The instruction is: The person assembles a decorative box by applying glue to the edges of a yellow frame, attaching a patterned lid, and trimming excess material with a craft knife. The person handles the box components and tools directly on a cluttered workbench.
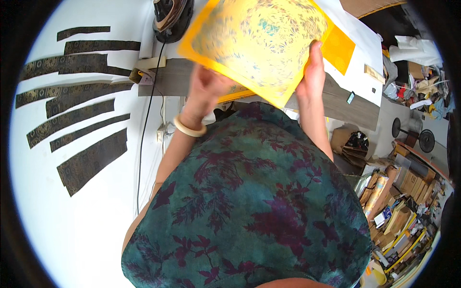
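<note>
A yellow square piece [259, 38] with a dense round pattern and a plain yellow border is held up tilted over the table. My right hand [312, 72] is closed on its right edge, thumb on the front and fingers hidden behind. My left hand [204, 89], a pale bangle at its wrist, is at the lower left edge, smeared by motion; whether it grips the piece cannot be seen. Below the piece shows a yellow-orange strip [235, 96]. Another yellow-orange square [339, 48] lies on white paper to the right.
A dark clothes iron [173, 19] stands at the back left, its black cord [146, 125] running down. Dark patterned strips [93, 161] lie on the white surface at left. A small phone-like object [350, 97] lies on the grey table [343, 108]. Piled boxes and a fan [426, 140] are at right.
</note>
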